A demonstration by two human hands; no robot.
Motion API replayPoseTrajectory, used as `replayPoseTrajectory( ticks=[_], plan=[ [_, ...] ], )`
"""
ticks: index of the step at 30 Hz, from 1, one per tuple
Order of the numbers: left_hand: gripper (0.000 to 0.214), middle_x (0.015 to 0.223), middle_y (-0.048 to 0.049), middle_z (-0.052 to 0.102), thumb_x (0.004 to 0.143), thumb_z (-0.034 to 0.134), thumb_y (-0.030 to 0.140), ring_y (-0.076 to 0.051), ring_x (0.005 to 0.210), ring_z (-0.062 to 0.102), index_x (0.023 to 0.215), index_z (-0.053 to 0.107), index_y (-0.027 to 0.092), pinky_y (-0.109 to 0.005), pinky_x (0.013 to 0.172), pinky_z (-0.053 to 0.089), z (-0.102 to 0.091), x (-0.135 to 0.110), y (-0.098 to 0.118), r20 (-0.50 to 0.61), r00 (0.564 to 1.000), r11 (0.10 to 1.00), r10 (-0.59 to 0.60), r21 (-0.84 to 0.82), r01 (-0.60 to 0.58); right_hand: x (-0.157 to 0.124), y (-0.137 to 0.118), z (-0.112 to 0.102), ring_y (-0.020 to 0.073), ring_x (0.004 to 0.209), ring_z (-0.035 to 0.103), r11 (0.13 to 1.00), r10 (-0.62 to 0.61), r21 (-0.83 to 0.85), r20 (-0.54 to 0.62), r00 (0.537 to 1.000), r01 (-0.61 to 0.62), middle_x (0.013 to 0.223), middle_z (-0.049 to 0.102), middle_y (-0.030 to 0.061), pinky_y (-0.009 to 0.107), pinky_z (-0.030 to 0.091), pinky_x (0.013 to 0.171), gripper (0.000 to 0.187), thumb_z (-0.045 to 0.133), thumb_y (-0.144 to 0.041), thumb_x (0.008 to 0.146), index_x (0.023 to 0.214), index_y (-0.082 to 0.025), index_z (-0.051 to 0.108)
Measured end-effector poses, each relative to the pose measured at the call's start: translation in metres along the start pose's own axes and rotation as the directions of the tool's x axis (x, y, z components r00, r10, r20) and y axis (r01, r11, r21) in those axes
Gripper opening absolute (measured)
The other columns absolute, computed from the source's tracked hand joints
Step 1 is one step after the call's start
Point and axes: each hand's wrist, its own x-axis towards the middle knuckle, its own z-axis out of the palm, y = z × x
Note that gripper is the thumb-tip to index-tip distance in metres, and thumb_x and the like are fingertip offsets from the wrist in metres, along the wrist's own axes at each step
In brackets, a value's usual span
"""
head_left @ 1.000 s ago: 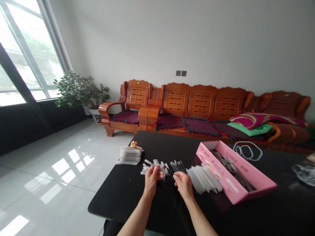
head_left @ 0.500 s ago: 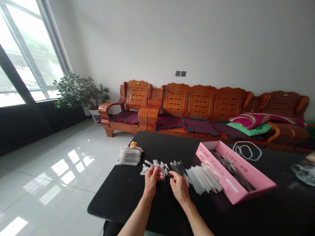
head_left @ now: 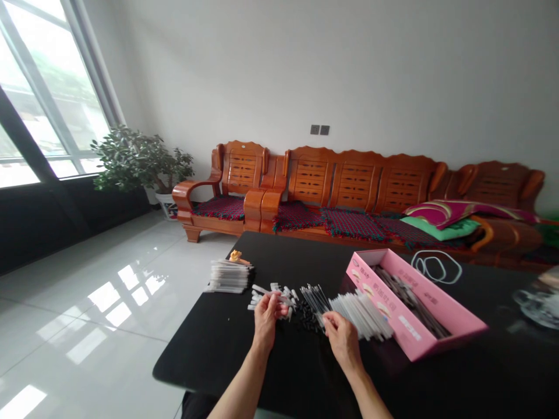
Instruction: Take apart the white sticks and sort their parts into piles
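My left hand (head_left: 267,315) is closed on a thin clear tube, held over small white caps (head_left: 274,293) on the black table (head_left: 244,361). Further right, my right hand (head_left: 342,334) has its fingers curled at the near end of a heap of clear tubes (head_left: 364,311); whether it grips one I cannot make out. Between the two hands lie thin black sticks (head_left: 311,298) and small black bits.
A neat stack of filled clear tubes (head_left: 227,276) sits far left with a small orange object behind it. A pink box (head_left: 421,320) with dark sticks lies right; white cord loops (head_left: 437,266) lie behind it. A wooden sofa (head_left: 349,192) and potted plant (head_left: 140,160) stand beyond.
My right hand moved from beside my left hand rightward to the near end of the clear tube heap. My left hand stayed in place with its tube.
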Motion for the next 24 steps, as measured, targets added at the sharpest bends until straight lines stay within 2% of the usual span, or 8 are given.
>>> replayPoseTrajectory(
  ticks=[4,8,13,17,21,24],
  plan=[
    [0.044,0.076,-0.0056,0.069,0.069,0.071,0.048,-0.013,0.056,0.064,0.094,0.063,0.012,-0.022,0.053,0.051,-0.002,0.002,-0.002,-0.02,0.999,0.999,0.031,0.015,-0.031,0.006,0.014,-0.009,0.0247,0.069,0.063,0.99,0.037,-0.132,-0.115,0.993,-0.053,0.074,0.07,0.0109,0.031,0.042,0.063,0.03,0.043,-0.038,0.08,0.081,-0.018,0.065],
    [0.041,0.082,-0.0069,0.07,0.072,0.07,0.045,-0.013,0.058,0.065,0.097,0.062,0.012,-0.022,0.055,0.052,-0.004,0.001,-0.002,-0.019,0.999,0.999,0.041,-0.007,-0.041,0.008,0.012,-0.007,0.0256,0.071,0.064,0.958,0.082,-0.258,-0.185,0.979,-0.129,0.076,0.071,0.0108,0.03,0.039,0.06,0.027,0.043,-0.034,0.081,0.079,-0.019,0.065],
    [0.041,0.086,-0.0083,0.07,0.074,0.069,0.043,-0.012,0.059,0.065,0.099,0.06,0.012,-0.023,0.057,0.053,-0.003,0.0,-0.002,0.025,0.999,0.999,0.032,-0.008,-0.032,0.006,-0.002,-0.003,0.0225,0.064,0.064,0.895,0.135,-0.401,-0.177,0.975,-0.196,0.072,0.071,0.0093,0.028,0.031,0.053,0.025,0.044,-0.032,0.083,0.077,-0.021,0.066],
    [0.041,0.084,-0.0073,0.07,0.073,0.07,0.044,-0.012,0.056,0.063,0.097,0.059,0.013,-0.023,0.055,0.052,-0.001,-0.002,0.0,0.062,0.998,1.0,0.009,0.005,-0.009,0.007,-0.007,-0.003,0.0216,0.066,0.065,0.861,0.168,-0.458,-0.154,0.974,-0.221,0.073,0.071,0.0088,0.027,0.03,0.053,0.023,0.047,-0.032,0.084,0.08,-0.021,0.067],
    [0.038,0.087,-0.0084,0.069,0.073,0.07,0.043,-0.012,0.057,0.062,0.092,0.06,0.012,-0.023,0.054,0.051,0.002,-0.005,0.002,0.123,0.992,0.999,-0.019,0.033,0.015,0.007,-0.016,-0.001,0.0237,0.072,0.066,0.895,0.12,-0.411,-0.147,0.982,-0.171,0.078,0.072,0.0104,0.028,0.037,0.058,0.028,0.044,-0.033,0.085,0.094,-0.02,0.067],
    [0.033,0.08,-0.0061,0.067,0.074,0.07,0.04,-0.009,0.052,0.057,0.088,0.063,0.012,-0.021,0.049,0.047,0.005,-0.01,0.002,0.186,0.981,0.997,-0.05,0.069,0.037,0.005,-0.033,0.006,0.0232,0.074,0.066,0.982,0.002,-0.189,-0.076,0.997,-0.016,0.08,0.071,0.0109,0.028,0.043,0.063,0.034,0.04,-0.039,0.088,0.089,-0.019,0.068]
  ],
)
